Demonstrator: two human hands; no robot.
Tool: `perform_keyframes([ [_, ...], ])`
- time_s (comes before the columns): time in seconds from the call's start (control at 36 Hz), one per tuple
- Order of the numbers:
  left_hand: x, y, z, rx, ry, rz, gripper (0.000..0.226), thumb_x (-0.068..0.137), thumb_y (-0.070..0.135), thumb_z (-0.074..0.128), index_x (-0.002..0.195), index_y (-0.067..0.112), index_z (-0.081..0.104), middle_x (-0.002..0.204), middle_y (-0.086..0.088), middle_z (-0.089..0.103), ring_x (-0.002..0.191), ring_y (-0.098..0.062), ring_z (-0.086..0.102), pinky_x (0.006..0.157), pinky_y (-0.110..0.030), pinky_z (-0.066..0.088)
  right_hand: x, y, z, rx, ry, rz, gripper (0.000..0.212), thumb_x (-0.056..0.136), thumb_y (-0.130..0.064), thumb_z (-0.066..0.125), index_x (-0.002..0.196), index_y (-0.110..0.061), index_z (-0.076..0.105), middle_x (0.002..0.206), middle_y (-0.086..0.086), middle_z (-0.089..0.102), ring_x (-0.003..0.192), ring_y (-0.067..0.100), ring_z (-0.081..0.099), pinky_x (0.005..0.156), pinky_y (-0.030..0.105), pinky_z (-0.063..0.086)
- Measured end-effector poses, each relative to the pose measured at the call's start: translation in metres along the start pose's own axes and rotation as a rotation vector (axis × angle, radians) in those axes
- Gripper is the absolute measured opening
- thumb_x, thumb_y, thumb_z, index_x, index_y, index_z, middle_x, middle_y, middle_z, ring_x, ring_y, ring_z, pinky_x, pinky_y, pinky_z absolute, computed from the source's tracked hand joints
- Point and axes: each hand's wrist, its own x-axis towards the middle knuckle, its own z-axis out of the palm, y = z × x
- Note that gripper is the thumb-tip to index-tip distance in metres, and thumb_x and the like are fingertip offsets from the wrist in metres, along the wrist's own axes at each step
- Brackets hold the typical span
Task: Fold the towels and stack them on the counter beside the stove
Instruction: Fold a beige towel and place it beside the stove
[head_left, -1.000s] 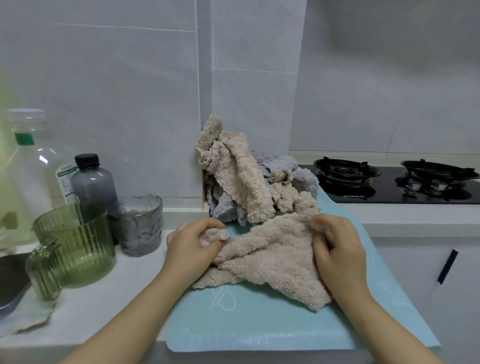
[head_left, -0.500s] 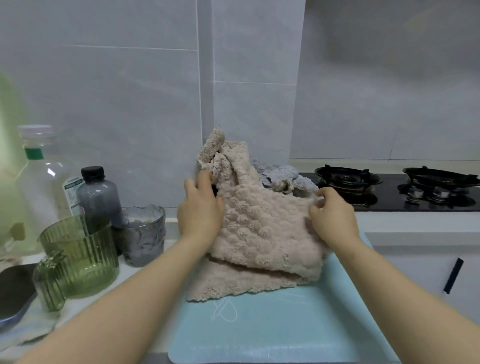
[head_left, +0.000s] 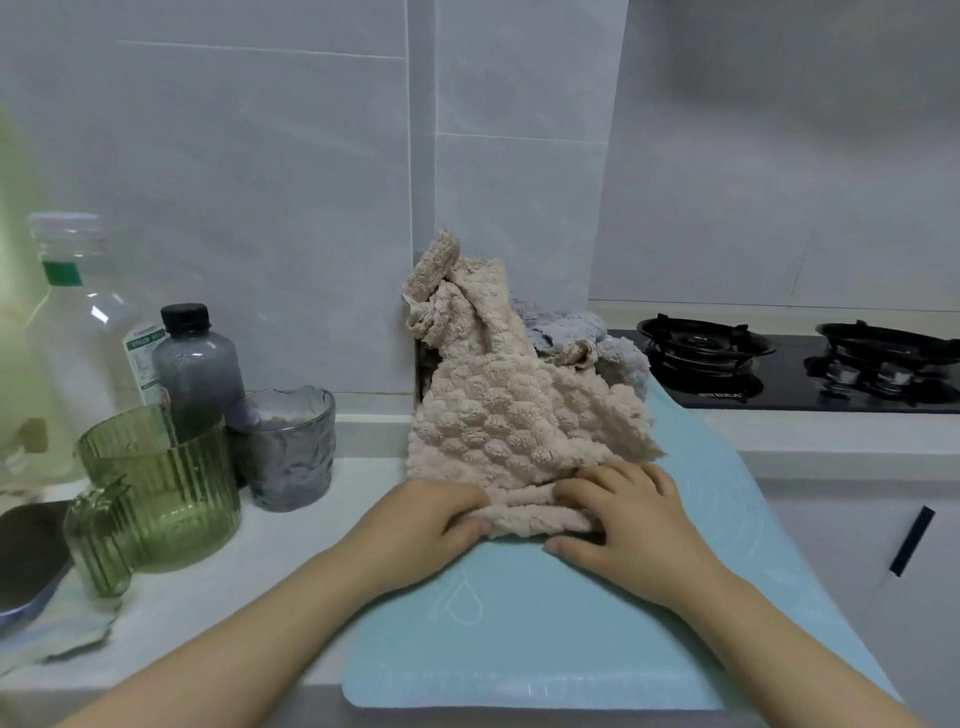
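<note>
A beige fluffy towel (head_left: 524, 431) lies folded over on the light blue mat (head_left: 519, 623), its near edge doubled into a thick roll. My left hand (head_left: 436, 514) and my right hand (head_left: 618, 509) both rest on that near edge, fingers curled onto the fabric and pressing it down. Behind it a heap of unfolded towels leans against the tiled wall: another beige one (head_left: 457, 296) on top and a grey-blue one (head_left: 571, 332) further right.
A ribbed green glass pitcher (head_left: 161, 483), a small green glass (head_left: 96, 540), a grey glass cup (head_left: 288, 447), a dark bottle (head_left: 195, 364) and a clear bottle (head_left: 72, 332) crowd the white counter at left. The black gas stove (head_left: 800, 364) sits at right.
The beige towel, held up by both hands half a second ago, has been folded and laid down; both hands moved toward me onto its near edge.
</note>
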Motion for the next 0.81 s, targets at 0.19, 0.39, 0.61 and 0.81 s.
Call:
perform_keyframes([
  [0.19, -0.006, -0.007, 0.002, -0.258, 0.219, -0.174, 0.007, 0.083, 0.051, 0.051, 0.083, 0.044, 0.049, 0.075, 0.022, 0.060, 0.070, 0.007, 0.053, 0.063, -0.007, 0.037, 0.001, 0.006, 0.007, -0.041, 0.521, 0.076, 0.028, 0.063, -0.026, 0.068, 0.091, -0.022, 0.066, 0.105, 0.004, 0.065, 0.101, 0.023, 0.047, 0.084, 0.035, 0.030],
  [0.39, -0.011, -0.005, -0.002, -0.192, 0.309, -0.285, 0.023, 0.085, 0.042, 0.061, 0.104, 0.046, 0.049, 0.089, 0.018, 0.059, 0.087, -0.006, 0.057, 0.074, -0.024, 0.043, -0.013, 0.007, -0.005, 0.422, 0.432, 0.526, 0.017, 0.085, -0.022, 0.065, 0.081, -0.015, 0.050, 0.069, 0.001, 0.054, 0.064, 0.020, 0.050, 0.058, 0.034, 0.039],
  [0.61, -0.012, -0.016, -0.003, -0.197, 0.309, -0.366, 0.020, 0.084, 0.042, 0.061, 0.066, 0.041, 0.052, 0.071, 0.014, 0.063, 0.075, -0.008, 0.058, 0.072, -0.028, 0.047, -0.009, 0.003, -0.005, 0.547, 0.102, 0.193, 0.033, 0.079, -0.056, 0.056, 0.103, -0.033, 0.055, 0.102, -0.018, 0.062, 0.095, 0.004, 0.057, 0.082, 0.031, 0.047],
  [0.81, -0.014, -0.012, -0.004, -0.143, 0.090, -0.319, 0.048, 0.056, 0.069, 0.062, 0.099, 0.047, 0.057, 0.093, 0.027, 0.059, 0.096, -0.002, 0.057, 0.083, -0.023, 0.046, -0.005, 0.013, 0.010, 0.298, 0.135, 0.156, 0.032, 0.084, -0.044, 0.060, 0.102, -0.018, 0.066, 0.106, -0.020, 0.047, 0.106, 0.013, 0.045, 0.083, 0.018, 0.035],
])
